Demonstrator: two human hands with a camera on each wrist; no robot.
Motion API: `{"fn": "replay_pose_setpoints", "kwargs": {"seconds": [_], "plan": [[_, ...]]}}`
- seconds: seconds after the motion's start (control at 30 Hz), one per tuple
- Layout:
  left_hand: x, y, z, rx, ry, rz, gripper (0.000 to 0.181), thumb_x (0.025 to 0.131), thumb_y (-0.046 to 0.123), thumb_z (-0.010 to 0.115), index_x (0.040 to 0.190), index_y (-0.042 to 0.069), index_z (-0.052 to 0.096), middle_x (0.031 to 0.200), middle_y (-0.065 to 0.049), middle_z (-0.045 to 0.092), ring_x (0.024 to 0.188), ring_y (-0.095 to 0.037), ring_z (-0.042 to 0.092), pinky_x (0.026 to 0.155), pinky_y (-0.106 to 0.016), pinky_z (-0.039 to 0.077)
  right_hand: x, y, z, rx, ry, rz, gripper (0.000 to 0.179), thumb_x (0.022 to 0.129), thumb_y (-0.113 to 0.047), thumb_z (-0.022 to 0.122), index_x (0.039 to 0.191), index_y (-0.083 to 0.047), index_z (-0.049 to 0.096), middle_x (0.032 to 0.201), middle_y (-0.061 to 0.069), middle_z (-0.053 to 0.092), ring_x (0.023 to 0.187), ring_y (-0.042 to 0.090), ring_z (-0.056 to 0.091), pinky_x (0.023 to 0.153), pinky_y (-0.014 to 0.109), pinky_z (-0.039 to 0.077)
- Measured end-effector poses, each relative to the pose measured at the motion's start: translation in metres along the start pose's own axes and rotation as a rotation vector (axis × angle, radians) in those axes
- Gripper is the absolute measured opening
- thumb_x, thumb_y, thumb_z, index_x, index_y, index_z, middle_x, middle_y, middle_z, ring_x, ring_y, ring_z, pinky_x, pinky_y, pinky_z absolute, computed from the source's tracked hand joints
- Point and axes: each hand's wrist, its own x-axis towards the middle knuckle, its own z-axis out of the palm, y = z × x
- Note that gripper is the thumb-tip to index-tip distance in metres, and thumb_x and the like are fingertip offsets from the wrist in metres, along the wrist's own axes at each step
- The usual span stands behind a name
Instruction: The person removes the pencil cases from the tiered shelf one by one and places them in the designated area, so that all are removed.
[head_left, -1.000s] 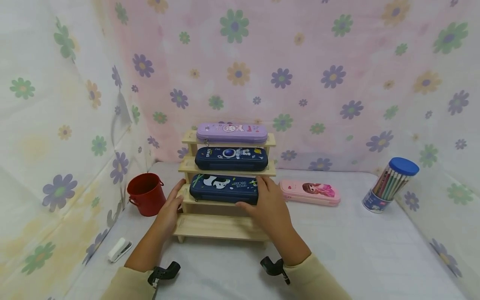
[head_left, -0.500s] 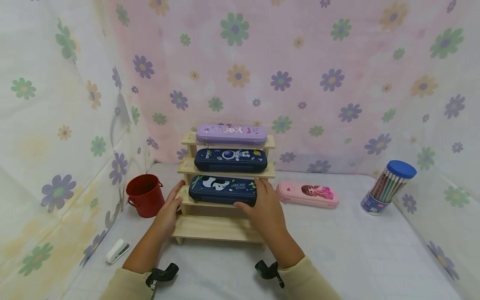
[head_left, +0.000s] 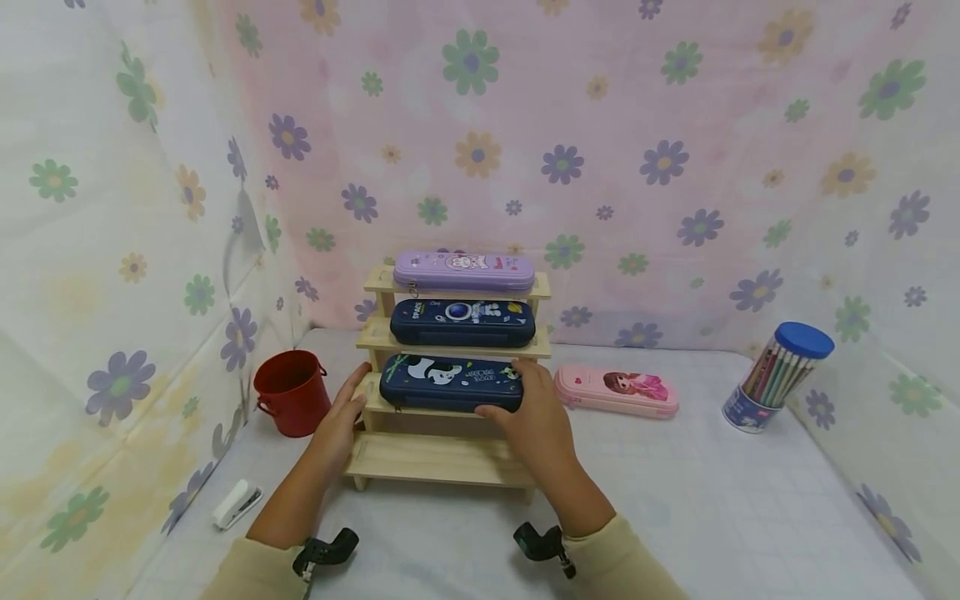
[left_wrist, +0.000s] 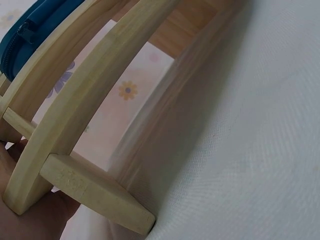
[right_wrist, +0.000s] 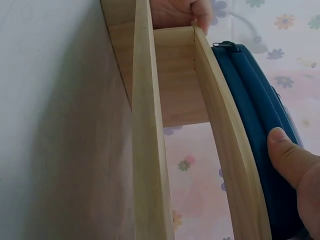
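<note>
1. Steady the pale wooden four-tier stand [head_left: 435,459] with the left hand [head_left: 337,427], its fingers fairly straight along the left side.
2. The right hand [head_left: 537,417] pinches the navy, rounded panda pencil case [head_left: 438,392], on the second-lowest tier, by its right end; nudge it gently parallel to the edge.

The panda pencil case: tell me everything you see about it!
The panda pencil case is dark blue and round-cornered, with a black-and-white panda, green bamboo and pale lettering on top. It looks smooth, maybe fabric. It seems zipped shut, its zip pull near the left end. It lies flat on the wooden stand, second step from the bottom; the right hand grips its right end.
</note>
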Motion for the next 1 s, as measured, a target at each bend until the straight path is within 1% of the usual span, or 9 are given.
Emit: {"fn": "replay_pose_setpoints", "kwargs": {"seconds": [0.13,0.33,0.5,0.6,0.8,1.0], "plan": [[0.0,-0.001,0.001,-0.003,0.0,0.002,0.054,0.113,0.04,0.031,0.164,0.052,0.017,0.175,0.015,0.013,0.164,-0.026,0.009,0.127,-0.068,0.009,-0.003,0.003,-0.004,0.011,-0.016,0.009,0.095,0.08,-0.051,0.088,0.157,-0.019,0.044,0.159,0.007,0.046,0.141,0.032,0.051,0.117,0.058,0.043],[0.001,0.001,0.002,-0.016,-0.01,0.001,0.054,0.113,0.041,0.031,0.164,0.052,0.017,0.176,0.013,0.012,0.164,-0.028,0.009,0.127,-0.067,0.01,-0.007,0.009,-0.014,0.019,-0.04,-0.015,0.097,0.08,-0.053,0.086,0.16,-0.022,0.041,0.16,0.006,0.044,0.143,0.032,0.049,0.118,0.058,0.041],[0.0,0.002,0.001,-0.02,-0.015,-0.011,0.054,0.113,0.041,0.03,0.163,0.053,0.016,0.176,0.014,0.011,0.164,-0.029,0.009,0.127,-0.067,0.009,-0.009,0.017,-0.017,0.01,-0.058,-0.009,0.098,0.08,-0.055,0.085,0.159,-0.019,0.042,0.16,0.007,0.043,0.145,0.033,0.047,0.119,0.059,0.039],[0.0,0.001,0.0,-0.018,-0.019,-0.005,0.054,0.113,0.04,0.03,0.164,0.053,0.016,0.176,0.014,0.01,0.164,-0.029,0.008,0.127,-0.068,0.008,-0.011,0.022,-0.02,0.007,-0.061,-0.005,0.098,0.08,-0.056,0.085,0.158,-0.018,0.043,0.161,0.007,0.042,0.148,0.034,0.044,0.12,0.06,0.038],[0.002,0.0,0.0,-0.027,-0.022,0.002,0.054,0.113,0.039,0.029,0.164,0.053,0.017,0.176,0.013,0.008,0.164,-0.029,0.007,0.127,-0.068,0.008,-0.016,0.033,-0.032,0.022,-0.03,-0.033,0.093,0.081,-0.05,0.088,0.157,-0.015,0.044,0.161,0.009,0.043,0.148,0.035,0.043,0.12,0.061,0.037],[-0.001,-0.001,0.0,-0.002,-0.011,0.0,0.053,0.113,0.04,0.029,0.163,0.053,0.017,0.175,0.015,0.01,0.164,-0.028,0.007,0.126,-0.07,0.007,-0.022,0.046,-0.046,0.01,-0.021,-0.033,0.093,0.082,-0.044,0.089,0.157,-0.012,0.044,0.16,0.012,0.044,0.147,0.036,0.044,0.12,0.061,0.036]]}}
